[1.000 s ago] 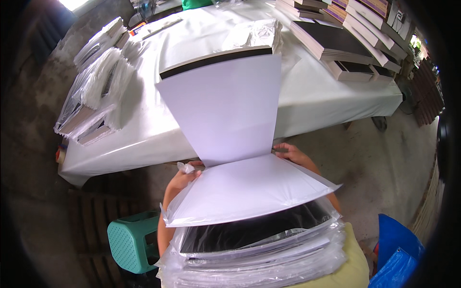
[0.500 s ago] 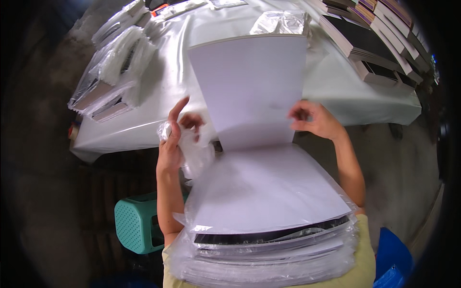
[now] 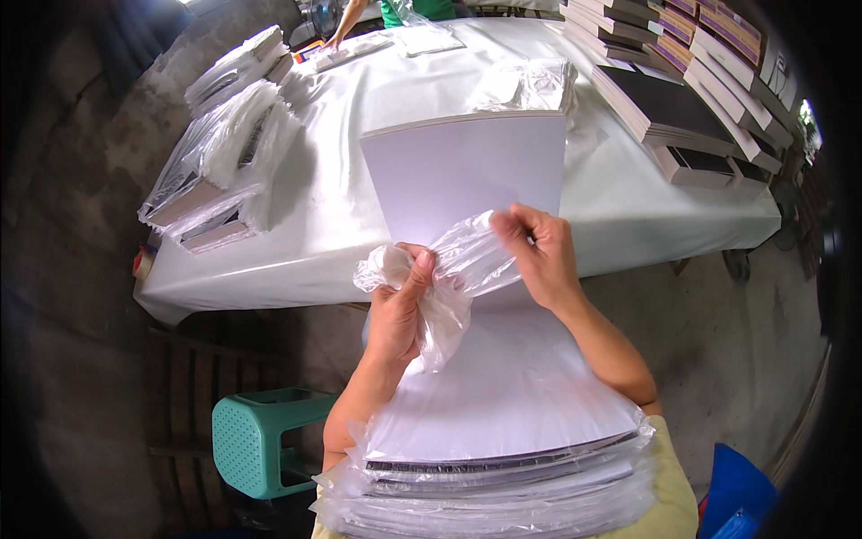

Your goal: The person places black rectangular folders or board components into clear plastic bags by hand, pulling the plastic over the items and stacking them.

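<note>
Left fingers (image 3: 418,272): clenched on crumpled clear plastic film (image 3: 446,322), frame centre. Right fingers (image 3: 541,222): pinching its end. White-topped stack (image 3: 503,395): lower centre. Desk (image 3: 337,211): upper half.

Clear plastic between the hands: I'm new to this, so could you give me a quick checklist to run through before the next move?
1. Left hand has hold of the clear plastic: ok, its fingers are closed on it.
2. Right hand grips the plastic firmly: cannot tell; its fingers are at the far end but blurred.
3. Plastic lies smooth: not ok, it is bunched and crumpled.
4. White panel fully in view: not ok, plastic and hands cover part of it.
5. Green stool clear of both hands: ok, it stands off to the left.
</note>
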`<state>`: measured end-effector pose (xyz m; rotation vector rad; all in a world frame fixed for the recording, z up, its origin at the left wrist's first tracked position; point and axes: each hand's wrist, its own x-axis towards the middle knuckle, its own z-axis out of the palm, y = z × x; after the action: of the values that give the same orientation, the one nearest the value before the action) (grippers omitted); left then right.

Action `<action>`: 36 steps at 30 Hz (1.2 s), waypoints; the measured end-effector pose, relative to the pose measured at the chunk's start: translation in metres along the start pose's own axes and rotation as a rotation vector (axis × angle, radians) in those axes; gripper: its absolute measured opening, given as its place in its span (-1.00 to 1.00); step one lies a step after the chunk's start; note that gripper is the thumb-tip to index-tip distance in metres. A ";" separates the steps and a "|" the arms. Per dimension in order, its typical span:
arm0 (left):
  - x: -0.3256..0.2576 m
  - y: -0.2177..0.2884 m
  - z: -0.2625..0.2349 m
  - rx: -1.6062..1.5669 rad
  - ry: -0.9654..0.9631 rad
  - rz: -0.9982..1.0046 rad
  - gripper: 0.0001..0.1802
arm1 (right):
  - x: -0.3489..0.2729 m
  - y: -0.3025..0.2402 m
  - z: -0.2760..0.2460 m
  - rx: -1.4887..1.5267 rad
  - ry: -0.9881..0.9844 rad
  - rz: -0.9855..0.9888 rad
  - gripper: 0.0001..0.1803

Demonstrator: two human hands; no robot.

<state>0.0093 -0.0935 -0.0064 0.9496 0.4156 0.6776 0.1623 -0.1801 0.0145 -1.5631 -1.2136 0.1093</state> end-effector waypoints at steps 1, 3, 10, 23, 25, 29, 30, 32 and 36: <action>0.001 0.000 0.002 0.004 0.006 0.012 -0.82 | 0.001 -0.002 0.002 -0.010 0.056 -0.145 -0.78; 0.001 -0.001 0.004 0.073 0.006 0.052 -0.81 | 0.002 -0.005 0.003 0.195 0.040 -0.196 -0.78; -0.004 -0.002 0.002 0.299 0.002 0.235 -0.76 | 0.003 -0.020 -0.005 0.490 -0.072 0.126 -0.83; 0.000 0.005 0.014 0.455 -0.047 0.204 -0.77 | -0.003 -0.013 0.005 0.335 -0.068 0.082 -0.74; 0.002 0.005 0.017 0.298 -0.019 0.179 -0.81 | -0.003 -0.004 0.008 0.527 -0.136 0.098 -0.66; 0.001 0.010 0.013 -0.043 -0.069 -0.059 -0.70 | -0.003 0.006 0.008 1.099 -0.348 0.319 -0.65; 0.001 0.012 0.002 -0.090 -0.165 -0.110 -0.69 | -0.003 0.006 0.005 1.166 -0.385 0.369 -0.66; 0.002 0.008 -0.008 -0.174 -0.311 -0.121 -0.59 | -0.001 0.002 -0.004 1.256 -0.429 0.427 -0.68; -0.009 0.033 -0.023 0.226 -0.729 -0.346 0.17 | 0.021 0.008 -0.044 1.528 -0.328 0.498 -0.72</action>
<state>-0.0216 -0.0728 0.0096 1.2270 -0.0012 -0.0542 0.2045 -0.1939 0.0367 -0.4038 -0.5528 1.3139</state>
